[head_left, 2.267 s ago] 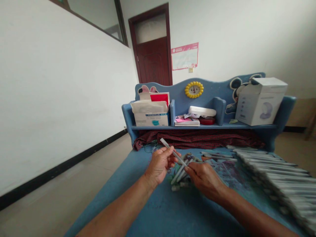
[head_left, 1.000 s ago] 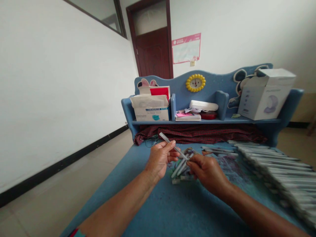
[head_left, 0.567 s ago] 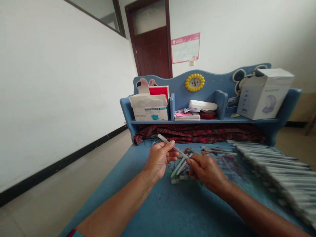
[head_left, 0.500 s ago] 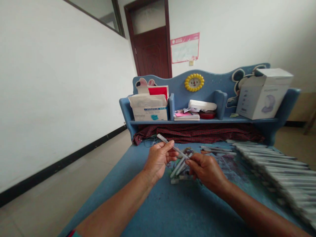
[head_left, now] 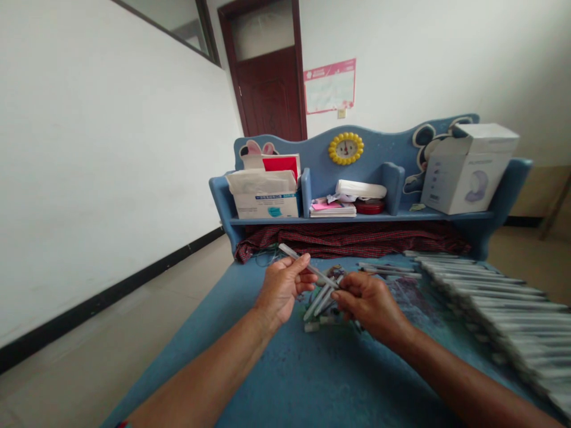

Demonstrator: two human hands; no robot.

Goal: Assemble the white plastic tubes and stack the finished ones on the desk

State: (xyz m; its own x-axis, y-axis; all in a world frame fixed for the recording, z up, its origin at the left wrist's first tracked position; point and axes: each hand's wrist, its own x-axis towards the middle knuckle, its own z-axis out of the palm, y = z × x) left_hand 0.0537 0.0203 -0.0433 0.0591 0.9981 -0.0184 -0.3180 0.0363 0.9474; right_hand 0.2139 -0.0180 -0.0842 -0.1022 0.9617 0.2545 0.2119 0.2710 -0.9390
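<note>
A slim pale pen [head_left: 314, 273] is held aslant above the blue desk, its capped end up and to the left. My left hand [head_left: 282, 286] is closed round its upper part, thumb on top. The fingers of my right hand [head_left: 369, 303] pinch its lower end, and that tip is partly hidden by them. Under and between the hands lie several loose pens and pen parts [head_left: 317, 302] in a small heap. To the right, a long stack of many similar pens [head_left: 495, 297] runs along the desk.
A few pens [head_left: 388, 270] lie behind my right hand. At the back, the blue shelf [head_left: 267, 220] carries a mask box [head_left: 263, 202], papers [head_left: 332, 210], a red round case [head_left: 370, 207] and a white carton [head_left: 466, 172]. Checked cloth [head_left: 348, 241] is bunched beneath it.
The view has shifted slightly, so the scene sits a little further left. Both hands keep the same grip on the pen, with hardly any movement.
</note>
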